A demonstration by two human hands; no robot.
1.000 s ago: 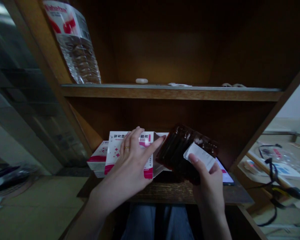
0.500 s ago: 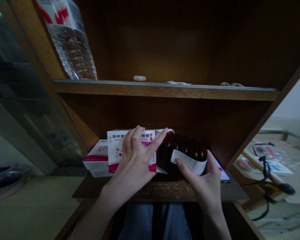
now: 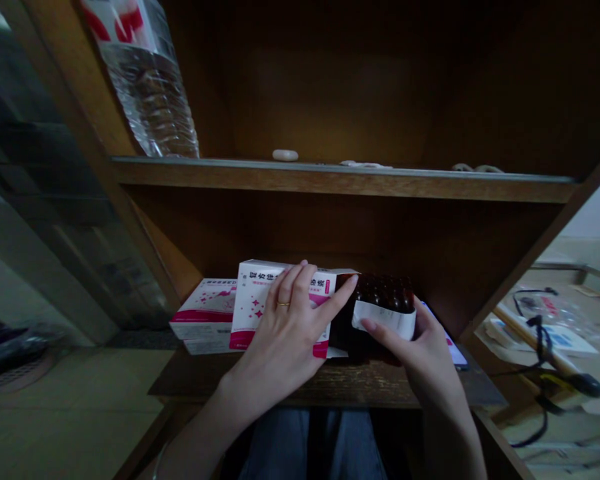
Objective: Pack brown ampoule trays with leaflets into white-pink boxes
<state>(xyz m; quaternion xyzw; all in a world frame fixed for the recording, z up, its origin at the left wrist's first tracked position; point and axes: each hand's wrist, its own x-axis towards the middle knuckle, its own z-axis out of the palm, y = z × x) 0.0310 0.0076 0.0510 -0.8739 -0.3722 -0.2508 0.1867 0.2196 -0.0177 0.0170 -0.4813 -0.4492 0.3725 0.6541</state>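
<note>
My left hand [image 3: 293, 320] lies over the front of a white and pink medicine box [image 3: 250, 303], gripping it with the index finger stretched along its open right end. In my right hand [image 3: 423, 347] is a pack of dark brown glass vials [image 3: 380, 288], standing in rows. A folded white paper leaflet [image 3: 384, 320] wraps the front of the vials, and my right thumb presses on it. The vials sit at the box's open end; how far they reach inside is hidden. Behind the left hand, another white and pink box [image 3: 205, 310] rests on a similar one.
Above runs a shelf [image 3: 330, 175] bearing a water bottle [image 3: 155, 100], a small white oval object [image 3: 285, 155] and other small white items. A lit phone [image 3: 455, 347] lies right of the vials. Farther right is a wooden pole [image 3: 535, 343] with black cord.
My left hand and the box have shifted right toward the vials, so less of the vial pack shows. My right hand keeps its hold on the pack. The view has shifted slightly.
</note>
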